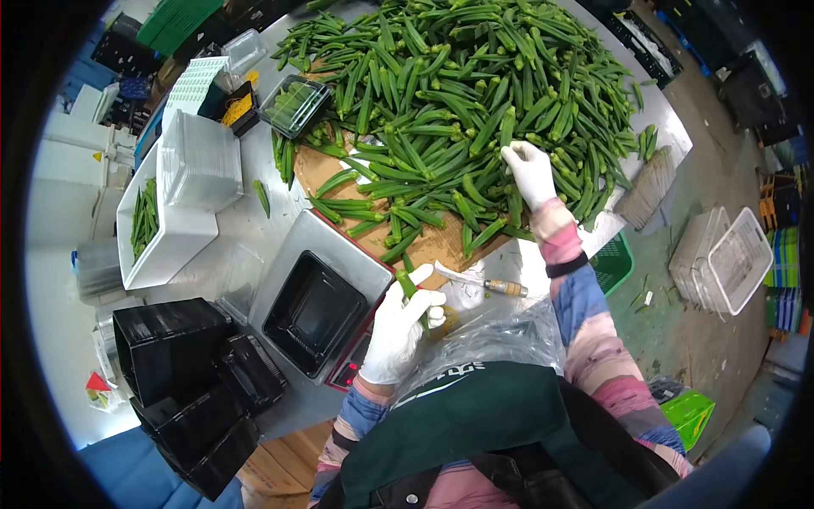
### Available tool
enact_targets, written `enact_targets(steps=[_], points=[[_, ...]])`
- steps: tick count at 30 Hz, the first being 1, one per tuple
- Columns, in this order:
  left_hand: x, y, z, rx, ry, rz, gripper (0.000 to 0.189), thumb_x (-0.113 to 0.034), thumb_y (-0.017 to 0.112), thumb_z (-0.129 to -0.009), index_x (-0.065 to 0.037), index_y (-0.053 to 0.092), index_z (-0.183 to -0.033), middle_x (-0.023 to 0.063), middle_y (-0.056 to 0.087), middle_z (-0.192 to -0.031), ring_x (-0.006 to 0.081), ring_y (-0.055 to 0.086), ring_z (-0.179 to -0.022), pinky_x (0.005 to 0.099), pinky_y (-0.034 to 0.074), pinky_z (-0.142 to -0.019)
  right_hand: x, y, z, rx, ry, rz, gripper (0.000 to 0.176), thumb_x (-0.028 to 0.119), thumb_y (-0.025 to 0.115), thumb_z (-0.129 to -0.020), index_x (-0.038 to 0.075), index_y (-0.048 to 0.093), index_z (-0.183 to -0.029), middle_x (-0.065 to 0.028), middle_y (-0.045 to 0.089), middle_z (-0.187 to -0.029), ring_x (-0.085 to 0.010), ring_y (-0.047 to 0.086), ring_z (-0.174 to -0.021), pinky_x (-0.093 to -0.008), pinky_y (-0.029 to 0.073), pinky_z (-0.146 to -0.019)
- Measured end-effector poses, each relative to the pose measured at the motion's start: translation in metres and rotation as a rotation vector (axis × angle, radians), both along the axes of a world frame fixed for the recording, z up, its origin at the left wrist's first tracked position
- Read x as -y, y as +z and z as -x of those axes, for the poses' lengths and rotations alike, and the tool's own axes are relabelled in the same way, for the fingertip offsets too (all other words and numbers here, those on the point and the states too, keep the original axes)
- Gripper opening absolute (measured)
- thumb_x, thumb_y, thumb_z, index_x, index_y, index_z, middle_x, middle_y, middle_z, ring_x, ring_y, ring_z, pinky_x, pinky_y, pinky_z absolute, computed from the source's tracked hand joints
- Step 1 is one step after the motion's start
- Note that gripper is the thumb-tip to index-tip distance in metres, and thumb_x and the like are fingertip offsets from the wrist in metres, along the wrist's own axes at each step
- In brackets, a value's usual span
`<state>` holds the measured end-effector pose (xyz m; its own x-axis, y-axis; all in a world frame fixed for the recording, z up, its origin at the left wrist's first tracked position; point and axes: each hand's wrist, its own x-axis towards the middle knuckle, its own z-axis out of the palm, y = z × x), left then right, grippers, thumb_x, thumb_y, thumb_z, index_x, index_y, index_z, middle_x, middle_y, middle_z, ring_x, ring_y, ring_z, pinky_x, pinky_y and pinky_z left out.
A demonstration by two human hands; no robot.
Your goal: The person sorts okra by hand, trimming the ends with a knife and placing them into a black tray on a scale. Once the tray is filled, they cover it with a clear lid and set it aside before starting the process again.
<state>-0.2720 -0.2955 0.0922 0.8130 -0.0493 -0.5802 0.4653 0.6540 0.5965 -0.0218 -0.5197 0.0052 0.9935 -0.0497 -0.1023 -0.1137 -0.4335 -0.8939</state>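
Note:
A large heap of green okra (458, 93) covers the metal table. My left hand (402, 322), in a white glove, is closed round an okra pod (409, 287) beside the scale (381, 254). An empty black tray (314, 305) rests on that scale. My right hand (530, 172), gloved too, is at the near right part of the heap, its thumb and fingertips pinched at the base of a pod (507, 127). A knife with a wooden handle (506, 288) lies on the table between my hands.
Stacked black trays (170, 348) stand at the left. Behind them are a white bin with okra (174, 246), clear lids (199, 161) and a filled, lidded pack (294, 105). A brush (646, 188) lies at the right table edge, and white crates (721, 259) are on the floor.

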Motion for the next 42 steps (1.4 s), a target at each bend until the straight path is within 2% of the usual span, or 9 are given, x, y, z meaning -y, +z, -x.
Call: enact_targets(steps=[5, 11, 14, 19, 27, 31, 33, 37, 42], points=[[-0.001, -0.003, -0.005, 0.064, 0.046, 0.086, 0.045, -0.008, 0.057, -0.101, 0.001, 0.043, -0.142, 0.0111, 0.065, -0.106, 0.0171, 0.062, -0.088, 0.034, 0.053, -0.078, 0.003, 0.043, 0.058, -0.189, 0.173, -0.595, 0.024, 0.021, 0.064, -0.097, 0.001, 0.071, -0.109, 0.0016, 0.069, -0.091, -0.0049, 0.059, -0.074, -0.0206, 0.046, -0.065], [0.017, 0.006, -0.023, 0.061, 0.128, 0.171, 0.038, -0.006, 0.057, -0.1, 0.0, 0.047, -0.136, 0.0127, 0.064, -0.115, 0.0203, 0.063, -0.1, 0.0367, 0.054, -0.083, -0.037, 0.077, 0.149, -0.055, 0.702, -0.141, 0.024, 0.023, 0.07, -0.091, 0.003, 0.071, -0.105, -0.0025, 0.069, -0.089, -0.0104, 0.065, -0.083, -0.0266, 0.052, -0.073], [0.014, -0.019, -0.017, 0.142, 0.105, 0.188, 0.036, -0.005, 0.057, -0.1, 0.001, 0.048, -0.134, 0.0109, 0.063, -0.105, 0.0201, 0.063, -0.094, 0.04, 0.053, -0.087, -0.033, 0.079, 0.13, -0.042, 0.631, -0.103, 0.024, 0.024, 0.073, -0.089, 0.005, 0.072, -0.103, -0.005, 0.071, -0.09, -0.0132, 0.066, -0.084, -0.0292, 0.053, -0.074], [0.007, -0.007, -0.004, 0.086, 0.162, 0.184, 0.037, -0.002, 0.057, -0.099, 0.005, 0.046, -0.133, 0.0107, 0.06, -0.094, 0.0196, 0.06, -0.083, 0.0396, 0.052, -0.082, 0.032, 0.048, 0.015, 0.352, -0.267, 0.39, 0.026, 0.033, 0.076, -0.084, 0.008, 0.07, -0.091, -0.0123, 0.072, -0.09, -0.0299, 0.07, -0.079, -0.0382, 0.055, -0.074], [0.006, -0.019, 0.001, 0.042, 0.157, 0.214, 0.034, -0.003, 0.057, -0.1, 0.005, 0.049, -0.132, 0.0137, 0.063, -0.099, 0.0203, 0.062, -0.084, 0.0387, 0.054, -0.08, 0.064, 0.012, -0.044, 0.167, -0.258, 1.015, 0.042, 0.046, 0.075, -0.08, 0.008, 0.065, -0.092, -0.0135, 0.07, -0.093, -0.0324, 0.07, -0.083, -0.0419, 0.055, -0.077], [0.006, -0.016, 0.002, 0.039, 0.161, 0.18, 0.034, -0.004, 0.057, -0.1, 0.005, 0.05, -0.132, 0.0133, 0.063, -0.1, 0.0203, 0.062, -0.085, 0.0383, 0.053, -0.08, 0.076, 0.022, -0.02, 0.115, -0.291, 0.195, 0.039, 0.036, 0.068, -0.088, 0.002, 0.068, -0.107, -0.0134, 0.072, -0.09, -0.0244, 0.069, -0.072, -0.036, 0.053, -0.065], [0.004, -0.019, 0.003, 0.041, 0.142, 0.167, 0.034, -0.006, 0.056, -0.101, 0.003, 0.05, -0.133, 0.013, 0.063, -0.1, 0.0213, 0.061, -0.087, 0.0397, 0.052, -0.082, 0.068, 0.057, 0.019, -0.016, -0.173, -0.4, 0.03, 0.023, 0.052, -0.1, -0.001, 0.068, -0.111, -0.0034, 0.07, -0.087, -0.0061, 0.059, -0.065, -0.0219, 0.044, -0.059], [0.009, -0.012, 0.003, 0.091, 0.102, 0.08, 0.031, -0.006, 0.058, -0.1, 0.003, 0.053, -0.13, 0.0129, 0.064, -0.102, 0.0199, 0.061, -0.088, 0.0379, 0.052, -0.083, 0.07, 0.072, 0.062, -0.243, 0.013, -1.069, 0.031, 0.021, 0.052, -0.1, -0.002, 0.067, -0.113, 0.0012, 0.061, -0.079, -0.0067, 0.049, -0.06, -0.021, 0.037, -0.056], [0.025, 0.004, 0.001, 0.375, 0.001, -0.661, 0.028, 0.001, 0.06, -0.095, 0.001, 0.059, -0.123, 0.0138, 0.066, -0.117, 0.0243, 0.062, -0.109, 0.0414, 0.049, -0.098, 0.061, 0.069, 0.11, -0.285, 0.284, -0.748, 0.032, 0.023, 0.055, -0.097, -0.001, 0.067, -0.115, -0.002, 0.065, -0.08, -0.0093, 0.054, -0.065, -0.0251, 0.046, -0.06]])
